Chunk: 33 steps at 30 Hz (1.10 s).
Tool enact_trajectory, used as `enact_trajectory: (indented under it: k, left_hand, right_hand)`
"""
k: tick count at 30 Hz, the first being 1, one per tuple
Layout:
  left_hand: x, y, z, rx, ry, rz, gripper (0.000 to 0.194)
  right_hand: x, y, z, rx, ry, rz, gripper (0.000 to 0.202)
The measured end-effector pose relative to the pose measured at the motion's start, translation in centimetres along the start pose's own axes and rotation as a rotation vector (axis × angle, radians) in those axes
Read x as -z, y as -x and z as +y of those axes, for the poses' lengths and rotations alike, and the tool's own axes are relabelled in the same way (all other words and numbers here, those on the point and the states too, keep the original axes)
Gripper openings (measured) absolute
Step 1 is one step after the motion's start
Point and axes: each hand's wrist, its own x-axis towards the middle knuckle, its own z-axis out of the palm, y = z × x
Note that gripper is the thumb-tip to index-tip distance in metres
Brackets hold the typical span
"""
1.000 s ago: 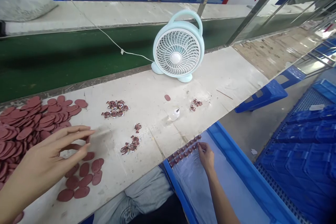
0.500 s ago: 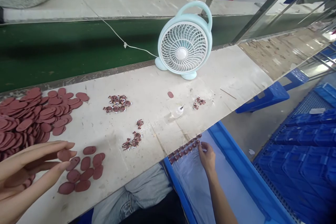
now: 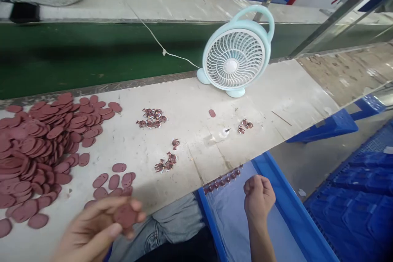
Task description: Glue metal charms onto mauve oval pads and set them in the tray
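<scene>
My left hand pinches a flat reddish-brown oval disc between thumb and fingers, above the near edge of the table. Beneath and beyond it lie several loose discs of the same kind. A large heap of these ovals spreads over the left of the table. My right hand is curled into a fist over the blue tray; whatever its fingers may hold is hidden. Left of that fist, a row of small shiny brown pieces lines the tray's table-side edge.
Small clusters of brown-and-white pieces dot the white table. A small clear bottle with a dark tip lies among them. A light-blue fan stands behind. Blue crates are stacked at right.
My left hand has come right and toward me with an oval disc in its pinch. My right hand has left the row of brown pieces and closed into a fist. The view has swung left.
</scene>
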Motion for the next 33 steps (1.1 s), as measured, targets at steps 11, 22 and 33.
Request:
enact_trajectory:
  k: [11, 22, 33]
  left_hand:
    - [-5.9, 0.0, -3.8, 0.153, 0.754, -0.152, 0.023]
    - [-5.6, -0.6, -3.1, 0.107, 1.011, -0.221, 0.026]
    - [-6.0, -0.3, -2.8, 0.072, 1.094, -0.268, 0.027]
  right_hand:
    - [-12.4, 0.2, -8.3, -1.128, -1.600, -0.973, 0.072]
    - [-12.6, 4.7, -13.3, -0.531, -0.750, -0.892, 0.042]
    - [-13.8, 14.7, -12.6, 0.322, -0.285, -0.623, 0.018]
